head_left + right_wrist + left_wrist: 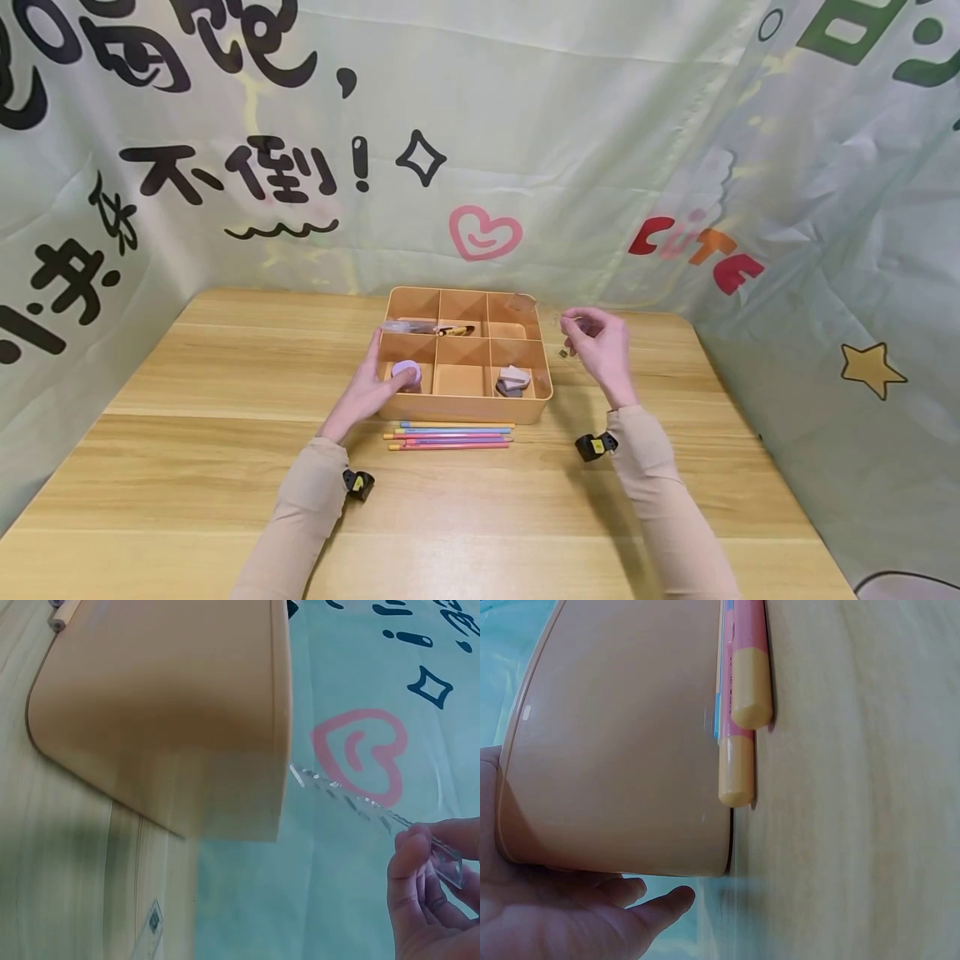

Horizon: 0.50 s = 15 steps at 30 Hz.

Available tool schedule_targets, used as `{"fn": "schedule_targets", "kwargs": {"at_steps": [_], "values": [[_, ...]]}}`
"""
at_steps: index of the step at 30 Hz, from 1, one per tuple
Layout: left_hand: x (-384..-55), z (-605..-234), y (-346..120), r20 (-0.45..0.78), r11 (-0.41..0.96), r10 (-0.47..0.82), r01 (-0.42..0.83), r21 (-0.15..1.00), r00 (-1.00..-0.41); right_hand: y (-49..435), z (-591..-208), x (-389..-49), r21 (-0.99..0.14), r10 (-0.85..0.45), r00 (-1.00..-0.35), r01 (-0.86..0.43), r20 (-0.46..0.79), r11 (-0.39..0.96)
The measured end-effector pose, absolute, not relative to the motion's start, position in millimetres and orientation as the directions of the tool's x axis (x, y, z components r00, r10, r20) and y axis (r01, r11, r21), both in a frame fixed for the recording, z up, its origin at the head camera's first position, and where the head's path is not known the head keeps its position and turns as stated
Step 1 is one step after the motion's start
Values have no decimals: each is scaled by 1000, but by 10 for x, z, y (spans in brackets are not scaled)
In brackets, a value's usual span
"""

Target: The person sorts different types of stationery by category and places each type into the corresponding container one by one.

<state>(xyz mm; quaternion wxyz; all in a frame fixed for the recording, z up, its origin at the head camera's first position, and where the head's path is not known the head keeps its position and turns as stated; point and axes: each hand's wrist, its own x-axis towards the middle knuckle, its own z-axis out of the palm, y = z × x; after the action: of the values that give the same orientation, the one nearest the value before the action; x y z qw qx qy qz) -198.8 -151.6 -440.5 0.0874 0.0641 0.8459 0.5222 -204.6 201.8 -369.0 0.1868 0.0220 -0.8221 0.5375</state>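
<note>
My left hand (367, 387) grips the left wall of an orange compartment box (450, 408), thumb over the rim and overlapping a lilac round item (405, 367) in the front-left compartment. In the left wrist view its fingers (660, 911) lie along the outside. Beyond the box's right side, my right hand (600, 346) pinches a thin clear plastic piece (352, 796) with a notched-looking edge, raised above the table. Its far end overlaps the box's rim in the right wrist view. A second clear piece (152, 926) with a dark diamond mark lies on the table below.
Several colored pencils (450, 437) lie along the box's front. Gray and white blocks (513, 378) sit front right in the box. A clear packet (408, 327) and a dark-and-gold item (455, 331) lie in back compartments. Printed cloth (570, 167) hangs behind the wooden table (187, 467).
</note>
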Motion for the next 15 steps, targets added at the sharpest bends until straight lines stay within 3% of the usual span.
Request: {"fn": "schedule_targets", "kwargs": {"at_steps": [15], "values": [[-1995, -4382, -1502, -85, 444, 200, 13, 896, -976, 1918, -3721, -2202, -886, 122, -955, -196, 269, 419]]}}
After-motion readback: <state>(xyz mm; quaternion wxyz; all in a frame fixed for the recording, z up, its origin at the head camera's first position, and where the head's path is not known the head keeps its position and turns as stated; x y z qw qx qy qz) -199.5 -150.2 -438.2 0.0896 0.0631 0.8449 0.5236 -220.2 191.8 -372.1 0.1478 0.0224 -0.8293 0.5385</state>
